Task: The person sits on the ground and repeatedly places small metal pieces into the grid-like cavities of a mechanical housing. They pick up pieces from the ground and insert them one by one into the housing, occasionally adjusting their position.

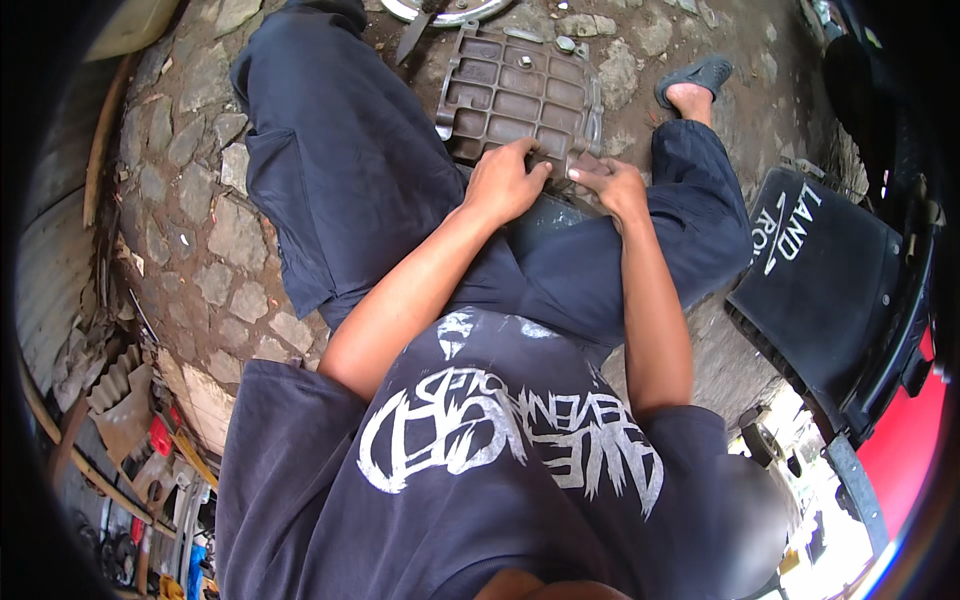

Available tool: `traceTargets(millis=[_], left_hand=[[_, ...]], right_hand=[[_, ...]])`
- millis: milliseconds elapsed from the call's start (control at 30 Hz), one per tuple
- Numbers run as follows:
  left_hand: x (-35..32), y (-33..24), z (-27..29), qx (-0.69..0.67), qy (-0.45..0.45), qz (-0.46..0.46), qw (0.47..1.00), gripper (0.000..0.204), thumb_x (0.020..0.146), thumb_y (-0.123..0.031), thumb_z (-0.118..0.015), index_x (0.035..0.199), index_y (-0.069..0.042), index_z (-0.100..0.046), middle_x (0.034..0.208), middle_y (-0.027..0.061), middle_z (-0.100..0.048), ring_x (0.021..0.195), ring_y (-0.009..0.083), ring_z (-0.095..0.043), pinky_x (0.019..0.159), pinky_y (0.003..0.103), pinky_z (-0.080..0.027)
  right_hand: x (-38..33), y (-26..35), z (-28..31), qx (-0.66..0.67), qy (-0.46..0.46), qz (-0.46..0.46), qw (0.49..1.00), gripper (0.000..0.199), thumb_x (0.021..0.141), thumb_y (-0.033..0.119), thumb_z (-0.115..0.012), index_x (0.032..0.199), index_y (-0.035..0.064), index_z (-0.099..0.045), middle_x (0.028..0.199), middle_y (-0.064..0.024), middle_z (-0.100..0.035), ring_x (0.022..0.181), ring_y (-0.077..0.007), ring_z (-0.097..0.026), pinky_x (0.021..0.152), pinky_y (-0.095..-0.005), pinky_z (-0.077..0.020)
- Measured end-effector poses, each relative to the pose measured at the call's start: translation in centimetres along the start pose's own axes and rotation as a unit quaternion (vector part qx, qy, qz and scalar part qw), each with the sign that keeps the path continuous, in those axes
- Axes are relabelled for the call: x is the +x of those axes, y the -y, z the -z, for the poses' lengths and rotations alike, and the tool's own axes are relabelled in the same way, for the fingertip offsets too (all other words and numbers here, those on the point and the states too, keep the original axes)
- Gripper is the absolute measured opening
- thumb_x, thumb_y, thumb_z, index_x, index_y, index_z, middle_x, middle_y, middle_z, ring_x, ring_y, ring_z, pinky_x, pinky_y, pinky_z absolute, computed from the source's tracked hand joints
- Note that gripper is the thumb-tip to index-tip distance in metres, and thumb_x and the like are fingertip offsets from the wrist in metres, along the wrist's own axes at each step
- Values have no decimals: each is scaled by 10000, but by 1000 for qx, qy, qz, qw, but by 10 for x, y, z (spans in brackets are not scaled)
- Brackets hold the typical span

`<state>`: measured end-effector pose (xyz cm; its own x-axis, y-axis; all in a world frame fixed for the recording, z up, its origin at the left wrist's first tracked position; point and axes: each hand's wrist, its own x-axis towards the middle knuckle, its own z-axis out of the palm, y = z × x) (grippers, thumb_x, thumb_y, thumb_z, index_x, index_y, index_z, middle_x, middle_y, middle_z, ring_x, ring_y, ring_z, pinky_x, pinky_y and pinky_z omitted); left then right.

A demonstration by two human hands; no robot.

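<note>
A grey metal casting (497, 100) with a grid of ribbed pockets lies in front of me between my legs. My left hand (507, 183) grips its near edge, with fingers bent over the rim. At the near right corner, my right hand (612, 188) pinches a small brown folded piece (590, 163) that looks like sandpaper, close against the casting. A bolt head (525, 62) shows in one of the upper pockets. The near side of the casting is partly hidden by my hands.
Beyond the casting lie a round metal rim (455, 14) and a dark blade-like tool (412, 38). Stone paving (235, 235) surrounds me. On the right stands a black mudflap (825, 270) beside red bodywork (905, 450). Assorted scrap (125, 400) is piled at lower left.
</note>
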<state>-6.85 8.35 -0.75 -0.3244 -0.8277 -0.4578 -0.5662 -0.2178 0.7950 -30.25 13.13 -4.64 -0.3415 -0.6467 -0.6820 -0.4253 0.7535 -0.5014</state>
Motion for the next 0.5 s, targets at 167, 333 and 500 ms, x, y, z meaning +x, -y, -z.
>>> traceTargets(millis=[167,333,500], left_hand=[[0,-2,2,-34,-20,47,998,521,964,-343,-680,1390,-48,-621,1144,292,-736,1149,459,-684,1018,513,-516],[2,-10,13,-54,-21,73,996,571,993,-366,-656,1466,-69,-537,1083,303,-737,1129,472,-689,992,519,-513],[-1,-6,0,-75,-52,53,994,536,1044,-408,-563,1445,-52,-545,1112,323,-731,1142,500,-673,1004,539,-498]], right_hand=[[1,5,0,89,17,19,996,510,737,340,-958,984,-62,-766,915,-104,-813,767,-187,-767,765,-331,-568],[-12,24,6,3,14,-44,999,435,752,238,-953,972,-82,-757,972,-128,-816,794,-179,-783,779,-300,-562],[-11,11,-4,104,28,-16,994,408,768,231,-945,954,-71,-744,962,-110,-801,739,-162,-733,695,-298,-534]])
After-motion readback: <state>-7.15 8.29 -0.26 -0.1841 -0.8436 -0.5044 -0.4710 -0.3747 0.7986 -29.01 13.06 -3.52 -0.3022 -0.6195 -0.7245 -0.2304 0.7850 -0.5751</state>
